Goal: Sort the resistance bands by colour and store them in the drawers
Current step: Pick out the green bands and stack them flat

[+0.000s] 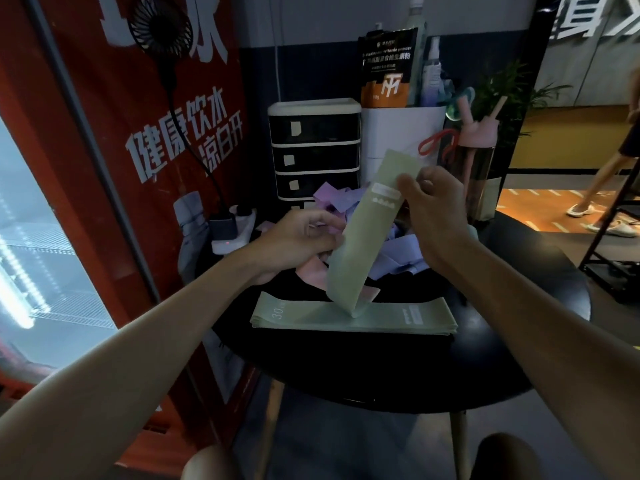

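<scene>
A light green resistance band (367, 230) hangs upright over the round black table (512, 344). My right hand (436, 209) pinches its upper part and my left hand (298, 237) grips its left edge lower down. Its bottom end touches a flat stack of green bands (398, 317) lying near the table's front. Behind my hands lies a loose heap of purple bands (337, 200), blue bands (401, 251) and pink bands (313, 273). A small white drawer unit (313, 147) with dark, shut drawers stands at the back of the table.
A white bin (398, 140) with a pouch and bottles stands right of the drawers, a pink-lidded bottle (474, 157) beside it. A power strip (235, 230) lies at the table's left edge. A red fridge (86, 168) stands at the left. A person's legs (602, 188) are far right.
</scene>
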`<state>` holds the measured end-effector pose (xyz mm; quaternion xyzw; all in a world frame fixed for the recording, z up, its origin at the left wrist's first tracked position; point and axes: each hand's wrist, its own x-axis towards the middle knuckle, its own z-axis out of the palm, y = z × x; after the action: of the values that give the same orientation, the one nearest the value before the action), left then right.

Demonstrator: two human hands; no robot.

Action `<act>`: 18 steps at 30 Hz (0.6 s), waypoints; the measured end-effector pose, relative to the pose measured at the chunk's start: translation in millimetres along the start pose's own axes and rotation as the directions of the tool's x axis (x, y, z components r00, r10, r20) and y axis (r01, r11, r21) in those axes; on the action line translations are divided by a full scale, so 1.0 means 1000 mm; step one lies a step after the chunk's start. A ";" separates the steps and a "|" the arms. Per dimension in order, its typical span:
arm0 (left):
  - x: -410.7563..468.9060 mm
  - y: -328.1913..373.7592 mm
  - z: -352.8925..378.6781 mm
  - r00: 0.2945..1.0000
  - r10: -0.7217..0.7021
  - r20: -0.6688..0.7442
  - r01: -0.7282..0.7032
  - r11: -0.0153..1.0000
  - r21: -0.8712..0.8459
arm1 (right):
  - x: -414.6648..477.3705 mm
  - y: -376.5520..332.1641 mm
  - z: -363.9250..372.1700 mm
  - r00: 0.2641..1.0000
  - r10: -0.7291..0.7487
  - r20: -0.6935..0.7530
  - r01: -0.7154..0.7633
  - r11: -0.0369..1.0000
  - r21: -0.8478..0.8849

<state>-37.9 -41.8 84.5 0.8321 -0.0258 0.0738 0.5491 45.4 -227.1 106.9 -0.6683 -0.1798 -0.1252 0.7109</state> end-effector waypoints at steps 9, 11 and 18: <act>-0.008 -0.004 0.012 1.000 0.002 0.029 0.001 0.995 -0.104 | -0.006 0.031 -0.027 0.993 0.100 -0.056 -0.094 0.991 0.093; -0.010 -0.006 0.012 0.994 -0.026 0.107 0.032 0.998 -0.052 | -0.009 0.034 -0.030 0.990 0.118 -0.075 -0.109 0.988 0.111; -0.019 -0.022 -0.002 0.976 -0.096 0.194 0.087 0.995 0.054 | -0.020 0.052 -0.049 0.984 0.154 -0.092 -0.145 0.985 0.097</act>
<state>-54.6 -32.2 62.3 0.8477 -0.0397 -0.0334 0.5279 53.6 -272.9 49.6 -0.6402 -0.0990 -0.0962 0.7557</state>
